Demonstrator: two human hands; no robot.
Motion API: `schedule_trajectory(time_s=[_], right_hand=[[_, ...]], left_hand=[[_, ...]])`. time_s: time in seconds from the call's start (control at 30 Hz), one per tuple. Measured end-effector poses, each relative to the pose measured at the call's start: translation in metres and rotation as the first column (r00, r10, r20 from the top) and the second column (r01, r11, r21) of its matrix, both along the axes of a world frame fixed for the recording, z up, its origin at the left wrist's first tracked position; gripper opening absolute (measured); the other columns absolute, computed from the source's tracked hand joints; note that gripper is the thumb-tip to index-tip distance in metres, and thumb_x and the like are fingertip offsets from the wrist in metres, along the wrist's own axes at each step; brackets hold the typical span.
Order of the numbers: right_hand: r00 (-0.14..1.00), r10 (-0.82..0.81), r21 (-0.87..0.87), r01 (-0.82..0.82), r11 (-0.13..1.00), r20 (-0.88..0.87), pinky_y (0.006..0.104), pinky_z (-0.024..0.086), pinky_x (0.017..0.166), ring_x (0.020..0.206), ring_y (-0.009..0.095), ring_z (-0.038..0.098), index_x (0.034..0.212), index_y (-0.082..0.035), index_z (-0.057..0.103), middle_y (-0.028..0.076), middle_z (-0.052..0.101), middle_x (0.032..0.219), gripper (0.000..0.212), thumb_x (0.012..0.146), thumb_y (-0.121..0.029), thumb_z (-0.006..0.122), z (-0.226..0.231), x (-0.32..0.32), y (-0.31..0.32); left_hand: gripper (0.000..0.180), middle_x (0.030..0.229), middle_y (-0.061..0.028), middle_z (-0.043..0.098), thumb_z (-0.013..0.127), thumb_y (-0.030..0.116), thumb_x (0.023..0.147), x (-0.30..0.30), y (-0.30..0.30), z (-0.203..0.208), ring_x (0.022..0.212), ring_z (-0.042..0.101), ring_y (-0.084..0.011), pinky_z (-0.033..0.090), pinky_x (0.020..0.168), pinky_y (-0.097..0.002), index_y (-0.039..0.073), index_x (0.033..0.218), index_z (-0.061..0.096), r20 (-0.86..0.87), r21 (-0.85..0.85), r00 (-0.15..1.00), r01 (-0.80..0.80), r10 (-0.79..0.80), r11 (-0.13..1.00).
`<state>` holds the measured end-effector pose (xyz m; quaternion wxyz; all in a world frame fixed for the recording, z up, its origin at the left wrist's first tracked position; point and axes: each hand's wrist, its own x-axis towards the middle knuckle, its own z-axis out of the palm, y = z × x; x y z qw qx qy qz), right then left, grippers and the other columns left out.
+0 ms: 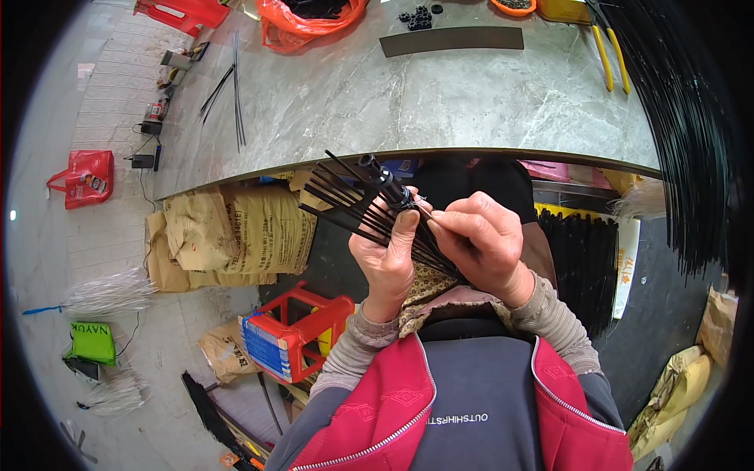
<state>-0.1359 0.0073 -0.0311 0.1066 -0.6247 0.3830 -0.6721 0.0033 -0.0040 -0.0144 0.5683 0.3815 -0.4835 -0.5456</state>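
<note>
Over my lap I hold what looks like an umbrella frame: a black tubular hub (387, 188) with several thin black ribs (345, 206) fanned out beside it. My left hand (385, 263) is closed round the ribs, its thumb pressed near the lower end of the hub. My right hand (483, 235) pinches with thumb and forefinger just right of the hub. Fine pale wire shows by the hub, between the fingertips. Whatever the right fingertips grip is too small to name. More ribs run down below both hands.
Ahead is a grey marble-patterned table (314, 102) with loose rods (238, 102), a dark flat strip (452, 41), yellow-handled pliers (613, 59) and an orange bag (310, 23). Long black rods (691, 141) overhang its right end. A red stool (302, 326) and paper sacks (236, 235) stand left.
</note>
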Motion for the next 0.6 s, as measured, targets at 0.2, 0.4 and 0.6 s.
schedule_trajectory(time_s=[0.2, 0.4, 0.6], right_hand=[[0.98, 0.088, 0.144, -0.114, 0.983, 0.18, 0.0248, 0.044, 0.054, 0.063, 0.015, 0.057, 0.094, 0.0, 0.066, 0.009, 0.063, 0.078, 0.019, 0.079, 0.007, 0.075, 0.003, -0.002, -0.001], [0.565, 0.143, 0.357, -0.676, 0.644, 0.812, 0.0175, 0.039, 0.059, 0.065, 0.002, 0.049, 0.09, -0.001, 0.063, -0.001, 0.06, 0.08, 0.006, 0.093, -0.005, 0.065, 0.015, -0.014, -0.008], [0.531, 0.04, 0.397, -0.678, 0.619, 0.846, 0.0184, 0.04, 0.052, 0.058, 0.004, 0.052, 0.085, -0.003, 0.061, 0.001, 0.061, 0.073, 0.01, 0.094, -0.007, 0.061, 0.025, -0.018, 0.0]], left_hand=[[0.023, 0.094, -0.0089, 0.068, 0.068, 0.004, 0.093, 0.002, 0.0, 0.002, 0.087, 0.064, -0.015, 0.051, 0.084, -0.0284, -0.007, 0.113, 0.063, 0.042, -0.023, 0.999, 0.011, -0.01, 1.0], [0.024, 0.095, -0.0089, 0.069, 0.07, 0.006, 0.092, -0.001, -0.002, 0.004, 0.089, 0.064, -0.0144, 0.05, 0.084, -0.0279, -0.007, 0.112, 0.064, 0.042, -0.032, 0.998, 0.05, -0.049, 0.998], [0.018, 0.097, -0.0078, 0.069, 0.065, -0.004, 0.09, -0.009, 0.0, 0.012, 0.089, 0.062, -0.0134, 0.049, 0.085, -0.0264, -0.008, 0.108, 0.066, 0.023, 0.092, 0.998, 0.058, -0.06, 0.994]])
